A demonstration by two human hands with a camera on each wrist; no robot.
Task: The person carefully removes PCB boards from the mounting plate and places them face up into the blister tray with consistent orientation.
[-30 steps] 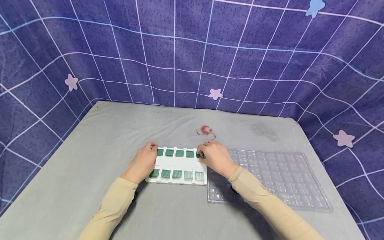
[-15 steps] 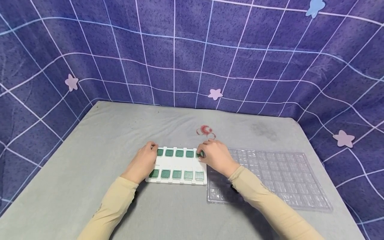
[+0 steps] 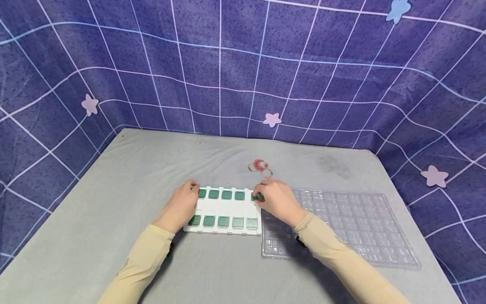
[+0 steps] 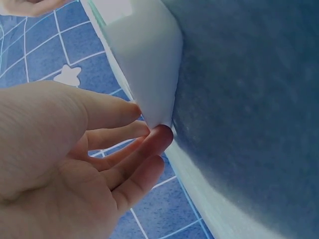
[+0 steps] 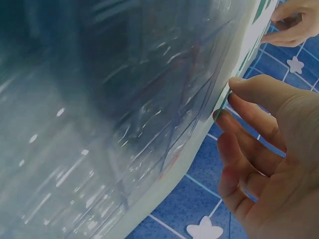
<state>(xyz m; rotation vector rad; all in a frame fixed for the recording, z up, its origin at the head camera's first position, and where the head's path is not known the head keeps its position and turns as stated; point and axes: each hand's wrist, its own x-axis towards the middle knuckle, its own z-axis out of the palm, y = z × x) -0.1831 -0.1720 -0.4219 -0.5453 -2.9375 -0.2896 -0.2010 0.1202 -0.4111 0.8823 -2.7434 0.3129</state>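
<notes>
A white tray (image 3: 224, 206) lies on the table with green circuit boards (image 3: 223, 221) in two rows. At its left end my left hand (image 3: 180, 207) grips the edge; in the left wrist view, thumb and fingers pinch the white corner (image 4: 154, 84). My right hand (image 3: 279, 202) is over the tray's far right corner. Its thumb and fingers pinch a small green circuit board (image 3: 256, 196), mostly hidden by the hand in the head view. The right wrist view shows that board's thin edge (image 5: 223, 103) between the fingertips.
A clear plastic tray (image 3: 364, 223) of many small compartments lies right of the white tray, partly beneath my right forearm. Grey cloth (image 3: 152, 156) covers the table, with a red mark (image 3: 260, 164) behind the white tray. A blue grid-patterned curtain (image 3: 197, 63) surrounds it.
My right hand has shifted slightly right with the pinched circuit board, and more white tray shows beside its slot. The left hand stays at the tray's left end.
</notes>
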